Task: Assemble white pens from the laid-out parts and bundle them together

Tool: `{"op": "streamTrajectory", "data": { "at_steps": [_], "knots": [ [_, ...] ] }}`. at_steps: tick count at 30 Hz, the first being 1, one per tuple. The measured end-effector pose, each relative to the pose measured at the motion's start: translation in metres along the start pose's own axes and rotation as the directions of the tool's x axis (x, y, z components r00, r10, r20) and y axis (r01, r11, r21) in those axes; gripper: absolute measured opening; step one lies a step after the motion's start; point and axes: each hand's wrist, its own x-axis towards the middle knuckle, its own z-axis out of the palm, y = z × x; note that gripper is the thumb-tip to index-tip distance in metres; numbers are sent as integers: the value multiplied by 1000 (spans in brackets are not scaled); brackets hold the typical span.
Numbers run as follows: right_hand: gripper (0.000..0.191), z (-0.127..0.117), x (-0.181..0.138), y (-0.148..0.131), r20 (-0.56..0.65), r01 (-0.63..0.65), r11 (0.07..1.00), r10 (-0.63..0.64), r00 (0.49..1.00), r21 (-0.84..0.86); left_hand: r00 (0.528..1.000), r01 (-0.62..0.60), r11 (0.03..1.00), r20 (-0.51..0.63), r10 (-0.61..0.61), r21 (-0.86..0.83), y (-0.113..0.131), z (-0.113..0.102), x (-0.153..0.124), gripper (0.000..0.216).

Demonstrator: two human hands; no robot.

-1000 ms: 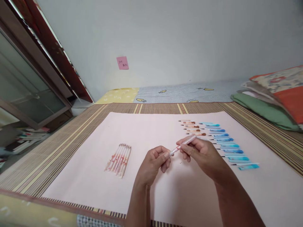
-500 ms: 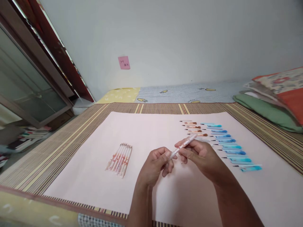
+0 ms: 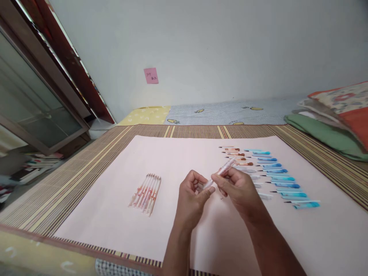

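Note:
A pale pen [image 3: 229,165] with a faint pink pattern is held slanted over the sheet, its far end pointing up and right. My left hand [image 3: 192,197] pinches the near end, thumb on top. My right hand [image 3: 240,190] grips the barrel farther up between thumb and fingers. To the left, several similar white-and-red pens [image 3: 145,193] lie side by side. Beyond my right hand are brown-tipped pen parts [image 3: 244,164] and thin dark-tipped pieces. Clear pen parts [image 3: 265,196] are partly hidden behind that hand. Blue pen parts [image 3: 287,186] form a slanting row at the right.
A large pale pink sheet [image 3: 109,188] lies on a striped mat [image 3: 71,180]. Folded green cloth [image 3: 319,134] and an orange patterned cushion [image 3: 345,103] are stacked at the right. A pink note [image 3: 151,76] is stuck on the wall. Books [image 3: 34,166] lie beyond the left edge.
My right hand has slid down the pen toward my left hand, and the pen is tilted a little steeper. My left thumb has shifted to the right. The laid-out pens have stayed put.

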Motion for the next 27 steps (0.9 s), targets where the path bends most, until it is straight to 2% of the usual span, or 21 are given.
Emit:
{"op": "streamTrajectory", "data": {
  "at_steps": [2,4,7,9,12,16,19,23,25,27],
  "knots": [
    [36,5,1,4,-49,-28,998,30,998,51,996,-38,987,-74,50,158,2,5,-3,22],
    [39,7,2,6,-39,-46,996,49,998,73,990,-67,956,-97,98,286,6,9,-5,20],
    [42,3,4,7,27,-41,998,40,999,40,989,-106,920,-58,138,377,11,13,-8,18],
    [46,0,4,6,40,-23,1000,22,999,20,992,-102,923,-33,123,372,13,13,-8,16],
    [51,0,3,5,18,11,1000,-11,1000,-22,999,-37,963,-17,43,265,12,12,-7,19],
    [51,0,2,5,-11,100,985,-102,995,-140,997,73,997,34,-73,-11,5,10,-3,29],
    [42,-5,2,4,46,49,998,-47,998,-43,992,117,983,72,-108,-140,0,9,-1,33],
    [40,-18,3,6,209,-63,996,47,977,69,985,139,962,135,-109,-235,-4,6,0,30],
    [35,-21,5,8,234,-59,996,42,971,66,979,153,951,173,-108,-269,-5,4,1,31],
    [35,-19,5,10,202,-47,997,34,979,59,978,155,948,180,-107,-278,-5,4,2,33]
  ]
}}
